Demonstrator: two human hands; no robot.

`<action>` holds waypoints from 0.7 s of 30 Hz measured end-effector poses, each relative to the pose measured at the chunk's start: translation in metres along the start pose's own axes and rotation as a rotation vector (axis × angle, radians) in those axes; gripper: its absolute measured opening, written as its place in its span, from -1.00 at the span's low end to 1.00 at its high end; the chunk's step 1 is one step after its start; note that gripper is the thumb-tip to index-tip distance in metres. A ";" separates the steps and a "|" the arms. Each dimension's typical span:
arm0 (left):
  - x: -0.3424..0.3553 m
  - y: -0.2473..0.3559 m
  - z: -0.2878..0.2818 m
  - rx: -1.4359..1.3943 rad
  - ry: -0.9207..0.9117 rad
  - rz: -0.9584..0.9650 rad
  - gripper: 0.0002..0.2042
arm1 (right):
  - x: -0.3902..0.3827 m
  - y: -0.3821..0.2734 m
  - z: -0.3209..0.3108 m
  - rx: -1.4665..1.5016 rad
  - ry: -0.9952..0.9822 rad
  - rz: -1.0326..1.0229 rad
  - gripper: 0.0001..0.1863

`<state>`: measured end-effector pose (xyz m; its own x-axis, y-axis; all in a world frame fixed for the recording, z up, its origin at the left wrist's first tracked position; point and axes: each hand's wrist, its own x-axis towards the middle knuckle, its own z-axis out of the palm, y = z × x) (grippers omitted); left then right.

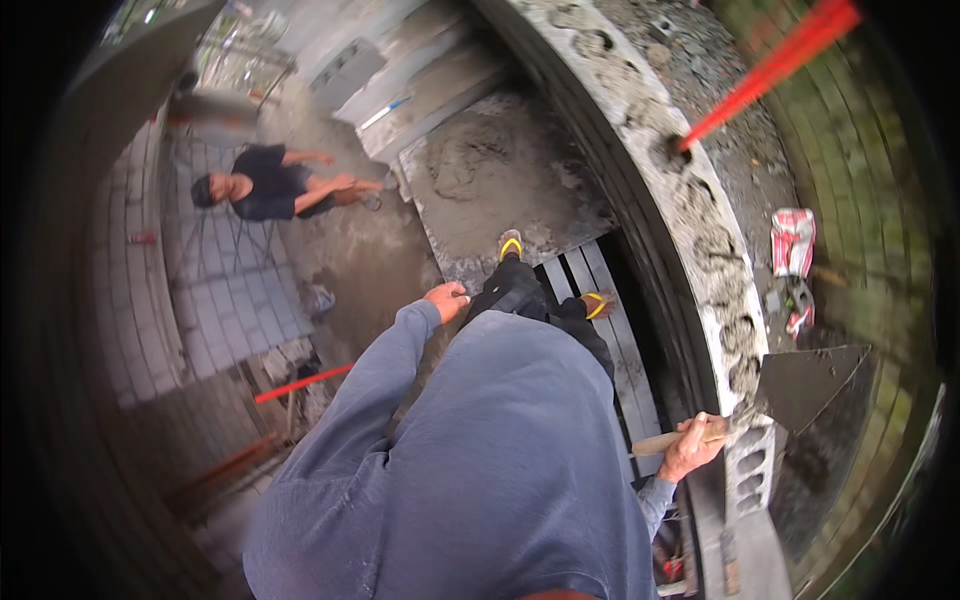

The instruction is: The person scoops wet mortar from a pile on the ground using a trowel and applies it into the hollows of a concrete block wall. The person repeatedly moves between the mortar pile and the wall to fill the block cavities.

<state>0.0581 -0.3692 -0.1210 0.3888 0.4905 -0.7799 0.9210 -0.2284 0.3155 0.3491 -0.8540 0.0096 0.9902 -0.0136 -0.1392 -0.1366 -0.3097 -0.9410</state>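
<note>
My right hand [690, 452] is wrapped round the wooden handle of a trowel [812, 386], over the near end of a hollow-block wall [715, 255]. The dark, pointed blade reaches past the wall's outer side, with wet mortar where it meets the handle. Grey mortar lies in rough patches round the open cores along the wall top. Near my lap, my left hand [447, 300] is loosely closed, with nothing visible in it. Another tool with a wooden handle [731, 565] lies on the wall's lower part, behind my right hand.
A mortar heap [470, 160] lies on a board ahead of my feet. I stand partly on slatted planks [610, 335] with dark gaps. A red bar [765, 75] rises from a wall core. At left, a co-worker [275, 182] sits or crouches; a red rod [300, 385] lies nearer.
</note>
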 end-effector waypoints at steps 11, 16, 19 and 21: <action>0.056 -0.075 -0.014 -0.360 0.152 0.028 -0.57 | 0.020 -0.060 0.259 -0.535 -0.988 -0.016 -0.73; 0.148 -0.160 -0.007 -0.252 0.163 0.019 -0.61 | 0.028 0.038 0.476 -0.958 -1.157 -0.086 -0.54; 0.216 -0.202 -0.007 -0.236 0.091 0.028 -0.53 | 0.030 0.176 0.577 -1.074 -1.156 -0.077 -0.44; 0.240 -0.218 -0.009 -0.221 0.099 0.063 -0.49 | 0.025 0.230 0.647 -0.971 -1.094 -0.107 -0.42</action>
<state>-0.0489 -0.1938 -0.3717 0.4362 0.5637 -0.7014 0.8733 -0.0774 0.4809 0.3234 -0.3106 -0.4095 0.4174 0.6250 -0.6597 0.4464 -0.7733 -0.4502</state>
